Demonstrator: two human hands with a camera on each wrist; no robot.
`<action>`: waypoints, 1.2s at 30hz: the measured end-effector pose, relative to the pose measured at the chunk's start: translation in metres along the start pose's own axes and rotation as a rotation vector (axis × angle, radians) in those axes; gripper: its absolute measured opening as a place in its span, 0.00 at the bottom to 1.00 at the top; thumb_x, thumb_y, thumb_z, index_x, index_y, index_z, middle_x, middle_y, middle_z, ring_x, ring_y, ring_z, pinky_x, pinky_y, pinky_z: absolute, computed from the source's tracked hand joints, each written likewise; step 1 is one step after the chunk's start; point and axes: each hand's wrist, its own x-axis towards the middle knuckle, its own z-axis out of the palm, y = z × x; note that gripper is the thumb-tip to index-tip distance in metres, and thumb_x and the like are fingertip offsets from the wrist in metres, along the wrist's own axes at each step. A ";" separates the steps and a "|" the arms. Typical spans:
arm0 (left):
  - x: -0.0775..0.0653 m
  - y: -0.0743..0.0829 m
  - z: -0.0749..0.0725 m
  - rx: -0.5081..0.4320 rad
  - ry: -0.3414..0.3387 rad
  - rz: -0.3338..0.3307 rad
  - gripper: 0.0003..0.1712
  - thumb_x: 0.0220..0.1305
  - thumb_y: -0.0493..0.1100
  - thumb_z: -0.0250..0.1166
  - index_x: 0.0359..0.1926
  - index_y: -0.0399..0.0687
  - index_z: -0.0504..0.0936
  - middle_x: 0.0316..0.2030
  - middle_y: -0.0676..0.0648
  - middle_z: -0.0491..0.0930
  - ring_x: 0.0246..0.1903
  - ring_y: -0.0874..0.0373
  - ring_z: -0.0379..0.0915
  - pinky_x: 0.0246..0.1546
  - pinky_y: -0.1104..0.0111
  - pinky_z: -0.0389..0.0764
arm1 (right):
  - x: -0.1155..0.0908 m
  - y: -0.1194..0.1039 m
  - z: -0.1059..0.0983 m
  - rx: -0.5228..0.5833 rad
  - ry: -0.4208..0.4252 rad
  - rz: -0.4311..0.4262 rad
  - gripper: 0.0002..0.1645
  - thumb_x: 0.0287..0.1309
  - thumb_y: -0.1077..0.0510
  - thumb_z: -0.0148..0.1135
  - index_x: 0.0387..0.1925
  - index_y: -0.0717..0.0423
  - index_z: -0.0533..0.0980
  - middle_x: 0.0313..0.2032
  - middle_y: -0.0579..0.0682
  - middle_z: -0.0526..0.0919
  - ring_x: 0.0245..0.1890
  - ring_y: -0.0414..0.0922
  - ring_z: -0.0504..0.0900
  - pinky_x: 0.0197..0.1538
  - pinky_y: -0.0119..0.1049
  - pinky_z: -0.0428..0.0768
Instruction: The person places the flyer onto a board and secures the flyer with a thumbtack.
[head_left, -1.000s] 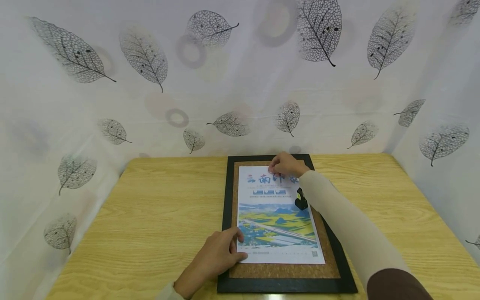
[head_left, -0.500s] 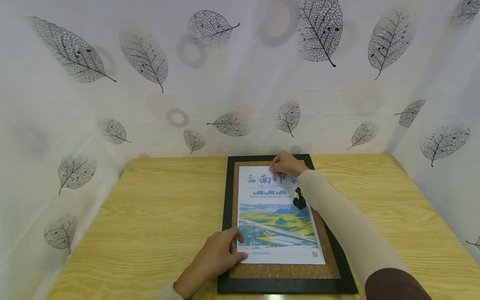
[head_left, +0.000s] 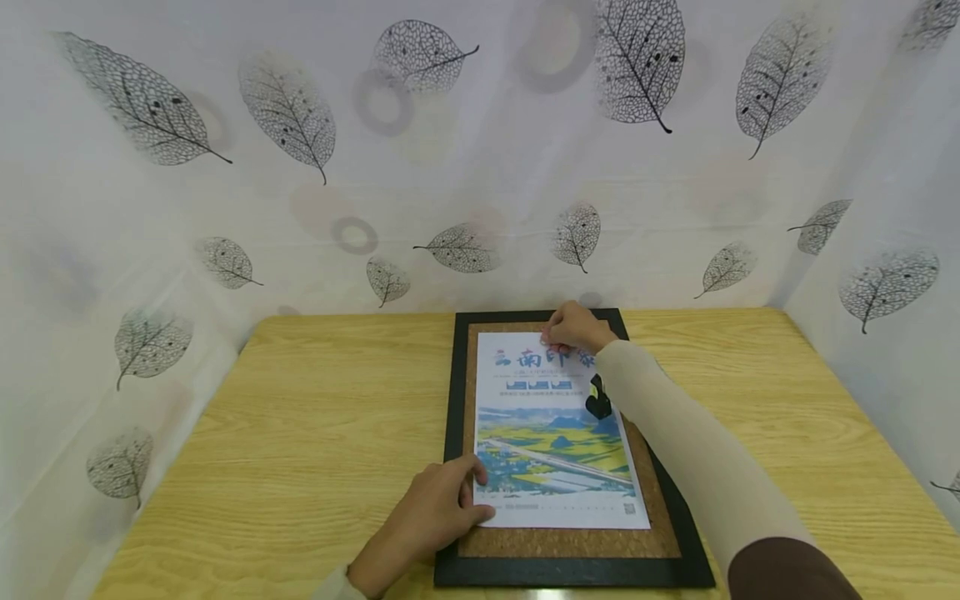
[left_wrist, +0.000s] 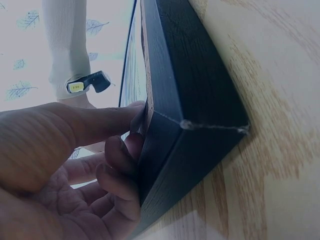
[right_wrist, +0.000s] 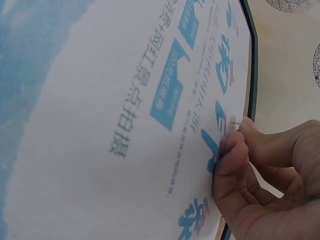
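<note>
A poster [head_left: 551, 433] with blue lettering and a printed landscape lies on a cork board [head_left: 570, 543] set in a black frame [head_left: 574, 572]. At its top edge my right hand [head_left: 576, 328] pinches a pushpin between thumb and forefinger. Only the thin metal point of the pushpin [right_wrist: 235, 122] shows in the right wrist view, close to the paper; its head is hidden by the fingers. My left hand [head_left: 442, 504] touches the poster's lower left edge with spread thumb and forefinger. In the left wrist view its other fingers bend beside the frame's side.
The board lies on a wood-grain table [head_left: 337, 400], its far end near a white backdrop cloth [head_left: 300, 217] printed with leaves. A small black device with a yellow label [head_left: 597, 398] sits on my right wrist, above the poster.
My right hand has shifted very slightly to the right along the poster's top, and its wrist has turned a little. The left hand, poster and board stay where they were.
</note>
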 end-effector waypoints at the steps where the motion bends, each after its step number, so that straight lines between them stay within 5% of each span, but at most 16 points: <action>1: 0.000 0.000 0.000 -0.002 -0.001 0.003 0.14 0.52 0.45 0.73 0.36 0.49 0.77 0.18 0.56 0.72 0.16 0.65 0.66 0.17 0.73 0.69 | 0.000 0.000 0.000 0.008 0.003 0.009 0.09 0.59 0.62 0.59 0.34 0.64 0.82 0.25 0.55 0.81 0.22 0.44 0.75 0.29 0.36 0.74; 36: 0.001 -0.003 0.000 -0.021 -0.004 0.002 0.14 0.52 0.46 0.72 0.36 0.49 0.77 0.18 0.56 0.72 0.16 0.66 0.66 0.16 0.73 0.68 | 0.001 -0.001 0.001 0.037 0.020 0.075 0.08 0.58 0.60 0.63 0.35 0.63 0.82 0.26 0.55 0.82 0.22 0.44 0.77 0.28 0.35 0.75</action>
